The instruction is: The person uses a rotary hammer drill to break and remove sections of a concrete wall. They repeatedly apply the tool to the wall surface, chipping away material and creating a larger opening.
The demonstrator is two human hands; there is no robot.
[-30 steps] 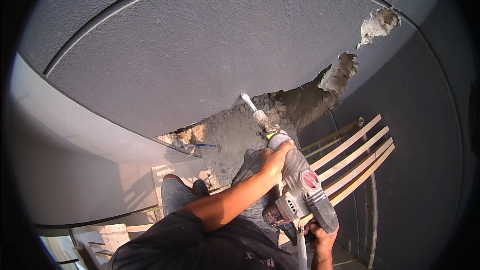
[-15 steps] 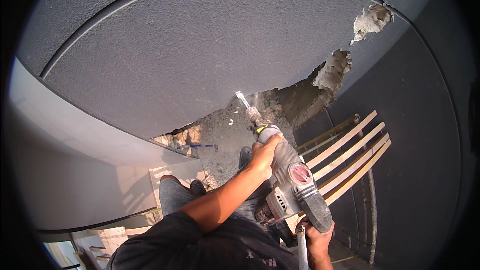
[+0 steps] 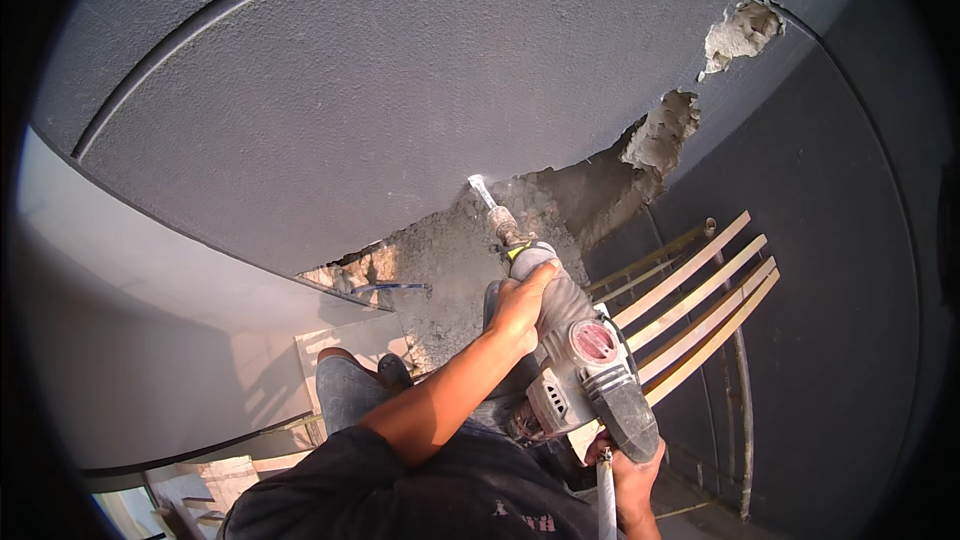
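A dusty grey demolition hammer (image 3: 567,325) runs diagonally across the middle of the view. Around its front barrel, just behind the chuck, my left hand (image 3: 524,306) is closed. My right hand (image 3: 630,478) grips the rear handle, with part of its fingers hidden by the tool body. The flat chisel bit (image 3: 482,191) touches, or nearly touches, the broken lower edge of the dark grey textured wall panel (image 3: 400,100). Below that edge, rough grey concrete (image 3: 440,240) is exposed. A pale cord (image 3: 606,500) hangs from the handle beside my right hand.
Several wooden slats (image 3: 700,310) form a railing at the right, with a metal pole (image 3: 745,420) beneath. Jagged holes (image 3: 662,135) open the wall at upper right. A blue strip (image 3: 390,287) sticks out near the rubble. A smooth grey wall (image 3: 150,340) curves along the left.
The hammer and both hands have shifted slightly up and left in the view, as has the scene around them. The bit stays at the panel's broken edge, and both grips are unchanged.
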